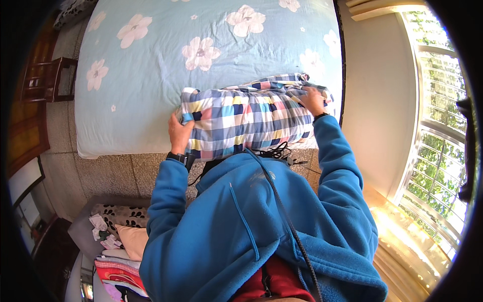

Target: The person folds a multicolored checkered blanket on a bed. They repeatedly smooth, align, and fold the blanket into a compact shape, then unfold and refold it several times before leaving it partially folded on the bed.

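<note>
A plaid quilt (249, 118) in blue, white, pink and yellow lies as a thick folded bundle along the near edge of the bed. At its left end, my left hand (180, 133) grips the side, with the thumb in front and the other fingers partly hidden behind the cloth. My right hand (313, 101) holds the quilt's upper right part, its fingers curled into the fabric. Behind the bundle, a loose fold of the same cloth rises toward the far side. Under it spreads a light blue sheet (151, 75) with white flowers.
Black cables (274, 151) hang between the bed and my body. A wall and a barred window (435, 105) are on the right. To the left stands a wooden chair (61, 80). A grey sofa (83, 221) with cushions and folded clothes (118, 269) is at the lower left.
</note>
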`<state>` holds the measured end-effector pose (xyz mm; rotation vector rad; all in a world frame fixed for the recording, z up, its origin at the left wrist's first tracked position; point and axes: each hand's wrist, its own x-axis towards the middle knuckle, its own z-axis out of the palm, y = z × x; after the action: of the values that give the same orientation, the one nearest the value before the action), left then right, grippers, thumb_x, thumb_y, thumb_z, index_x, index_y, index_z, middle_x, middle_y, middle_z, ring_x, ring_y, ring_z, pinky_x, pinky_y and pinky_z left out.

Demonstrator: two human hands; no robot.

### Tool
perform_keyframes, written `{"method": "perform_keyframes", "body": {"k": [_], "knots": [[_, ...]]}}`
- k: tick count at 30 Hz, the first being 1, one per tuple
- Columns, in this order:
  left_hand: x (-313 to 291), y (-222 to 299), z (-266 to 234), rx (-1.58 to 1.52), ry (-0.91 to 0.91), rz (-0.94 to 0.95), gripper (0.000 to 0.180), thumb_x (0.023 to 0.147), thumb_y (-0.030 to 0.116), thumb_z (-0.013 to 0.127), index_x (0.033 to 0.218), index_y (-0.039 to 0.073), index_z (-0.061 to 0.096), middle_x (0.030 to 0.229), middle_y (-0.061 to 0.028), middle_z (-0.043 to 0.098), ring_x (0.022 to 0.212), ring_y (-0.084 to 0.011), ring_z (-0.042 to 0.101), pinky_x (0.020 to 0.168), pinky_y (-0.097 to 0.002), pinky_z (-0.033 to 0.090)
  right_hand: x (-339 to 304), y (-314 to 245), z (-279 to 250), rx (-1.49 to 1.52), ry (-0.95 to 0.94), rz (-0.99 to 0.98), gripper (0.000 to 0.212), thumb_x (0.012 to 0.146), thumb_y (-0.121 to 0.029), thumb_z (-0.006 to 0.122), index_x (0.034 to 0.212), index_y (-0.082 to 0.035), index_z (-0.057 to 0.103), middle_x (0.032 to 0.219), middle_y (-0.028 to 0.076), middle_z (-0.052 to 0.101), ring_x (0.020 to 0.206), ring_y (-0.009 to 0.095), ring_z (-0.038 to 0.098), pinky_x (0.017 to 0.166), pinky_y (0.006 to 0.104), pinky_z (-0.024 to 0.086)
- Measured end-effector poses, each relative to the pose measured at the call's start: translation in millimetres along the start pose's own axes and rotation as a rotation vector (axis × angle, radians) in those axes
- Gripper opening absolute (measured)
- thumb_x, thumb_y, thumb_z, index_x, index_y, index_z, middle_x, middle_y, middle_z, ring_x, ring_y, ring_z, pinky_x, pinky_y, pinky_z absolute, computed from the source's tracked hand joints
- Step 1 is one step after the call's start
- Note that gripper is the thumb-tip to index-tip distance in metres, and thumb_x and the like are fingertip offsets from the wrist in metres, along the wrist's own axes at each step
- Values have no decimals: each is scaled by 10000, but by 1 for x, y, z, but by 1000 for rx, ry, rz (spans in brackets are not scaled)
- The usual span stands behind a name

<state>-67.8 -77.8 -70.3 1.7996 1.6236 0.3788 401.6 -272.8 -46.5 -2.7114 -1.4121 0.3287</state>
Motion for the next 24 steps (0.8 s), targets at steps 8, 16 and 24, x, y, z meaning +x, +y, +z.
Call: {"method": "perform_keyframes", "body": {"k": [8, 16, 24], "knots": [[20, -66, 22, -689, -758, -699, 809, 783, 527, 665, 1416, 82, 430, 1394, -136, 474, 1282, -310, 448, 1042, -533, 335, -8, 95, -29, 9, 29, 531, 714, 766, -490, 682, 1312, -60, 517, 1323, 197, 529, 1196, 384, 526, 958, 490, 443], [30, -57, 19, -615, -637, -707, 640, 844, 496, 635, 1325, 86, 531, 1222, -91, 631, 1075, -223, 633, 908, -396, 517, -45, 153, 51, 810, -25, 612, 866, 826, -485, 702, 1409, 69, 382, 1217, 227, 604, 1128, 311, 575, 959, 376, 446], [36, -15, -11, -491, -744, -511, 572, 870, 414, 621, 1265, 3, 572, 1204, -132, 642, 1077, -257, 634, 925, -388, 500, -213, 159, 45, 1405, 677, 659, 493, 893, -165, 620, 1306, 70, 489, 1102, 156, 633, 949, 182, 619, 833, 294, 504]]}}
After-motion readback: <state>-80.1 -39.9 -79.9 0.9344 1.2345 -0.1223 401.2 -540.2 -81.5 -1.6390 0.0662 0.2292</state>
